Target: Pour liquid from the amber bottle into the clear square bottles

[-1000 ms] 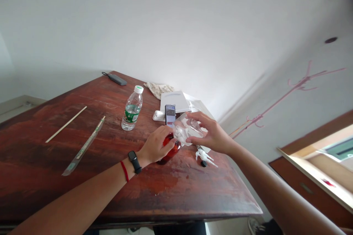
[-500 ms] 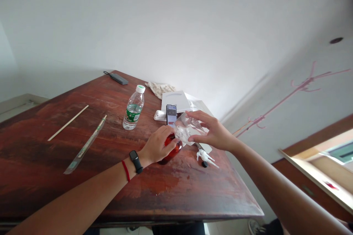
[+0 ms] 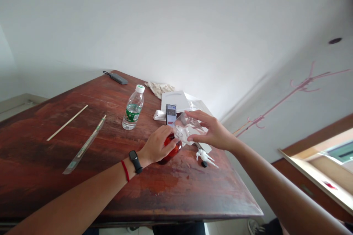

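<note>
My left hand [image 3: 157, 144] is closed around an amber bottle [image 3: 173, 149] that stands on the table, its top partly hidden by my fingers. My right hand [image 3: 211, 131] grips a clear, thin plastic cup-like vessel [image 3: 183, 126] between thumb and fingers. The vessel is tilted toward the bottle's mouth; its exact kind and what is in it are hard to make out. Just right of the bottle lie a white plastic piece with thin prongs [image 3: 203, 154] and a small black cap [image 3: 204, 163].
A water bottle with a green label [image 3: 133, 109] stands on the wooden table [image 3: 110, 198]. To its left lie a wooden stick [image 3: 67, 123] and wrapped chopsticks [image 3: 86, 141]. A phone [image 3: 171, 115], white case [image 3: 159, 115], papers [image 3: 176, 100], cloth [image 3: 160, 88] and grey device [image 3: 117, 78] sit farther back. Wet patches mark the tabletop.
My right hand and the clear vessel have shifted very slightly, with the vessel's angle a little different. My left hand stays around the amber bottle.
</note>
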Motion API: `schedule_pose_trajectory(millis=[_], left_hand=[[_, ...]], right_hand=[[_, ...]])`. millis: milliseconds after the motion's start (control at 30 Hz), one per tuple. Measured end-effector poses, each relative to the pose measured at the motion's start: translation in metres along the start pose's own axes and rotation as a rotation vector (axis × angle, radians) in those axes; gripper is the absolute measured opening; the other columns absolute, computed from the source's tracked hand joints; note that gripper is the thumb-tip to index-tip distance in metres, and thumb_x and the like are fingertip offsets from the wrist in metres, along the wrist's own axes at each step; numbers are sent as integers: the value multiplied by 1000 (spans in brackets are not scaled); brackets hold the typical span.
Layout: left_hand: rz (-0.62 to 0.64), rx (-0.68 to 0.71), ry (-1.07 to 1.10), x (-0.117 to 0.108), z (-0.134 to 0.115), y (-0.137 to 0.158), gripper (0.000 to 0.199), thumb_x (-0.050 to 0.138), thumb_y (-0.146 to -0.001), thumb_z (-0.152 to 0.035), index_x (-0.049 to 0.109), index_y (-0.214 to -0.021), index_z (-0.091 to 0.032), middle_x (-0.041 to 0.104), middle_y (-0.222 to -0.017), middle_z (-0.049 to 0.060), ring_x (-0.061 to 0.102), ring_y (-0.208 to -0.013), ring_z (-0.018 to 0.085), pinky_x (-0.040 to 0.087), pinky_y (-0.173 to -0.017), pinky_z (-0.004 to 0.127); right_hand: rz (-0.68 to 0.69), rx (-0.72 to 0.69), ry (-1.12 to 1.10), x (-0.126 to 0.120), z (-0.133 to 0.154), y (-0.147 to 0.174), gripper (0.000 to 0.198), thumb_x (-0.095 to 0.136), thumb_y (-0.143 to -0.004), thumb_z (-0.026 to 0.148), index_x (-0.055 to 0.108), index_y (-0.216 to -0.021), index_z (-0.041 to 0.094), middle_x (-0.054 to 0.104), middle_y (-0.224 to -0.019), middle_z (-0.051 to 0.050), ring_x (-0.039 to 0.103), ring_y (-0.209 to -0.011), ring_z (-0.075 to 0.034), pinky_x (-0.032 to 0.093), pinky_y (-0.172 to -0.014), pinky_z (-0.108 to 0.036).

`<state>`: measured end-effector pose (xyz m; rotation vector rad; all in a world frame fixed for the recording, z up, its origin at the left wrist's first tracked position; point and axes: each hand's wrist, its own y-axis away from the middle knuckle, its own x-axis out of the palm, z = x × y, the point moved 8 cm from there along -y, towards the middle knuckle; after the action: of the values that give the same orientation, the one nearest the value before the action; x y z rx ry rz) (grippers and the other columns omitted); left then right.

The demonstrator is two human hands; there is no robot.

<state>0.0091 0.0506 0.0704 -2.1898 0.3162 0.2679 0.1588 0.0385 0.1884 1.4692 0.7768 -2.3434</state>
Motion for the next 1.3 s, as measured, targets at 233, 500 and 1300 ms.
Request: schedule_pose_trajectory(millis=[233,500,1300], left_hand=[[5,9,4,1,0,1,15,52,-109,-34,61,-104,-22,71,-101,9,66,-97,27,53,-88,39],[-6,16,13,1,1,2,12,53,-107,-32,59,-103,-23,70,-101,8,66,-96,27,53,-89,39],[-29,4,-2,0,-1,3,12,54,-105,-33,57,-101,-22,69,-100,8,64,-96,27,52,-90,40]], right_hand=[[15,-30,17,0,6,-2,77,91,-82,53,64,-152,34,70,-147,-13,71,-128,-37,69,-88,-48],[19,-54,16,1,8,-3,80,91,-82,53,62,-154,35,69,-146,-13,72,-127,-36,68,-96,-52],[48,14,9,2,3,-7,81,89,-80,60,66,-151,30,70,-144,-14,71,-125,-38,67,-92,-51]])
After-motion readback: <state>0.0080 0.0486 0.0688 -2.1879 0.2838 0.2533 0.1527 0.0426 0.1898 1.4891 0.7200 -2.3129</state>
